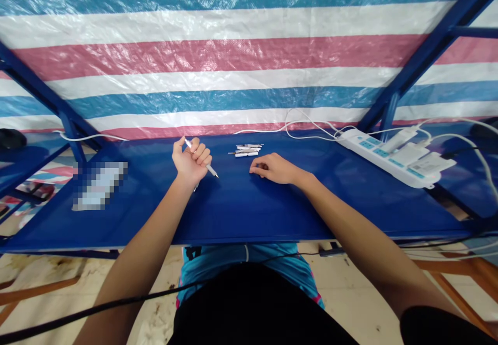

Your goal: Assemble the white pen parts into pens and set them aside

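Near edge: black top and blue shorts at the blue desk. Thin pointed piece part-hidden by left wrist. Left hand palm up, fingers wrapped round a white pen, tip out toward lower right. Right hand half curled, low over desk; inside hidden, can't tell if it holds anything. Pale pixelated item far left. Pile of pens just beyond right fingertips. Power strip with plugs at right. Striped tarp behind
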`<state>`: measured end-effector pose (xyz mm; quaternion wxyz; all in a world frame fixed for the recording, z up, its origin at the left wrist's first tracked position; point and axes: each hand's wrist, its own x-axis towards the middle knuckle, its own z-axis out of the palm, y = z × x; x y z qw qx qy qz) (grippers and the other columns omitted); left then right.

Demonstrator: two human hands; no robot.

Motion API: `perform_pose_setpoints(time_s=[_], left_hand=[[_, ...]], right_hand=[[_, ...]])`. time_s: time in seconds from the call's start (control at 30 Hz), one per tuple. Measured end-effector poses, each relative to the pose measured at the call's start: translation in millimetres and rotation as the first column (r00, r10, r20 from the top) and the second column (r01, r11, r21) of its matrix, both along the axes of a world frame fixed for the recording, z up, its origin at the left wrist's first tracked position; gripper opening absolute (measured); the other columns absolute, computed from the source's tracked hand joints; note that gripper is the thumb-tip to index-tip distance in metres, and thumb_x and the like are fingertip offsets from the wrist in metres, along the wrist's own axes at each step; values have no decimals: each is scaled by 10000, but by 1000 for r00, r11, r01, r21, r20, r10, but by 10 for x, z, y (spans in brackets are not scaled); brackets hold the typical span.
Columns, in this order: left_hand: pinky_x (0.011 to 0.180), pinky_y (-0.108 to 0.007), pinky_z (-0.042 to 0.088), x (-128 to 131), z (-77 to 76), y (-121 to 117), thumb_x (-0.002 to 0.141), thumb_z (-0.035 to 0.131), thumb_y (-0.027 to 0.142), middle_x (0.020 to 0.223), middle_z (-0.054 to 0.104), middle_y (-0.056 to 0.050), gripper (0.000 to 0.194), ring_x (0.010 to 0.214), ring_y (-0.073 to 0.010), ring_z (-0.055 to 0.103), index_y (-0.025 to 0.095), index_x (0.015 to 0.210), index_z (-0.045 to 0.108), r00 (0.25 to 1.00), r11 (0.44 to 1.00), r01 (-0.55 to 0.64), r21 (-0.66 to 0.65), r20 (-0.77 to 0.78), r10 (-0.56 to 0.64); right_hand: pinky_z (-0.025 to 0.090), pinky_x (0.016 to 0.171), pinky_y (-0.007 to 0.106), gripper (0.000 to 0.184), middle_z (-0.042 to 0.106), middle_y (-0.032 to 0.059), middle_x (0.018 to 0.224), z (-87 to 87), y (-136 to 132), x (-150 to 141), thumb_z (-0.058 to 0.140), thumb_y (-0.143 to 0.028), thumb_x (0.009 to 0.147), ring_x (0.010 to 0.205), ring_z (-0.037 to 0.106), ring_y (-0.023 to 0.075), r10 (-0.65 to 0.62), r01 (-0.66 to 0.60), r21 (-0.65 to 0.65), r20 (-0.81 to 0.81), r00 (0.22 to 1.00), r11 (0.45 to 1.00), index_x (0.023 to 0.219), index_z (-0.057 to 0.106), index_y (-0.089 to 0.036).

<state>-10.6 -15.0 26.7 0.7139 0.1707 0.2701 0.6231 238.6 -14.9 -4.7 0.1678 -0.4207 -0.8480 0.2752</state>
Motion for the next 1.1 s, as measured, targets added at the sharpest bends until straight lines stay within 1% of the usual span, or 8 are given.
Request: perform_pose_setpoints(time_s=[0.17, 0.37, 0.53, 0.63, 0.77, 0.97, 1.03, 1.1], left_hand=[[331, -217, 187, -2, -14, 12, 1022, 433, 453, 465, 163, 77, 537, 338, -78, 197, 224, 570, 253, 1000, 1000, -9, 5, -21, 9], [329, -216, 173, 6, 12, -4, 1009, 395, 387, 458, 149, 73, 504, 334, -80, 184, 222, 559, 239, 1000, 1000, -12, 2, -18, 12], [330, -212, 181, 16, 16, -5, 1031, 342, 388, 455, 159, 71, 501, 333, -78, 191, 222, 573, 228, 1000, 1000, -10, -2, -19, 10], [328, -209, 186, 18, 12, -2, 1029, 369, 400, 458, 157, 74, 508, 339, -80, 187, 224, 572, 234, 1000, 1000, 1, 4, -8, -1], [327, -213, 191, 6, 5, -2, 1028, 364, 383, 457, 154, 71, 501, 338, -88, 195, 228, 568, 242, 1000, 1000, 8, 7, 8, -9], [340, -216, 183, -9, -11, 10, 993, 451, 406, 463, 161, 79, 519, 330, -77, 206, 220, 552, 251, 999, 1000, 13, 1, -35, -13], [339, -214, 182, -2, -6, 9, 990, 452, 398, 464, 156, 79, 515, 333, -77, 197, 220, 551, 251, 999, 1000, 11, 3, -43, -11], [337, -212, 182, 9, 4, 2, 1005, 418, 395, 464, 153, 78, 513, 338, -78, 185, 220, 554, 244, 999, 1000, 4, 3, -41, -3]], right_hand=[[413, 706, 271, 233, 684, 5, 654, -22, 12, 16, 576, -301, 989, 633, 625, 148, 1, -1, 5, 0, 1000, 1000, 918, 767, -188], [411, 722, 272, 223, 680, 3, 655, -3, -1, -3, 580, -285, 987, 634, 623, 148, -12, 12, -9, 13, 1000, 1000, 904, 759, -183], [408, 733, 275, 224, 681, 2, 660, 0, 3, -5, 581, -281, 989, 644, 624, 147, -7, 7, -11, 7, 1000, 1000, 901, 761, -183], [409, 724, 276, 224, 684, 4, 664, 1, 4, 0, 581, -287, 987, 644, 625, 150, -4, 4, -12, 4, 1000, 1000, 903, 762, -185], [412, 709, 269, 220, 682, 3, 658, 1, 2, 2, 579, -286, 988, 628, 622, 146, -3, 3, -8, 7, 1000, 1000, 910, 758, -184], [408, 704, 267, 212, 682, 0, 650, -4, 6, 1, 589, -278, 985, 618, 618, 145, -5, 5, -2, 3, 1000, 1000, 900, 761, -188], [409, 705, 266, 214, 684, 0, 653, 0, 5, 0, 587, -281, 985, 622, 621, 145, -4, 4, -3, 5, 1000, 1000, 900, 761, -189], [411, 705, 265, 217, 684, 1, 654, 6, 2, -3, 586, -284, 985, 622, 620, 144, -9, 9, -3, 11, 1000, 1000, 898, 759, -187]])
